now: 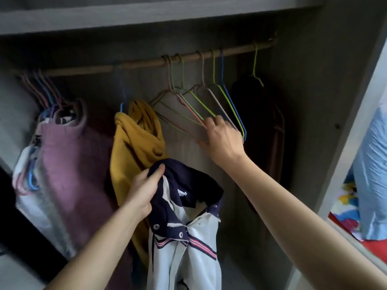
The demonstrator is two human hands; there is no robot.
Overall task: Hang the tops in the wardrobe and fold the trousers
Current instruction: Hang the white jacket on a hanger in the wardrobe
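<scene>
Under grey wardrobe rail (136, 64): L hand (142, 193) tight round jacket (188, 237), R hand (224, 141) round hangers (194, 105).

Under the empty hangers (188, 101), between the mustard top (134, 143) and the dark garment (257, 114) at the right end of the rail (134, 64), the wardrobe stands open to its back wall. The right hand (224, 139), curled on the hanger wires, fills part of that gap. The white-and-navy jacket (188, 237), gripped by the left hand (142, 193), hangs before its lower part. A mauve garment (69, 160) and others crowd the rail's left end.
</scene>
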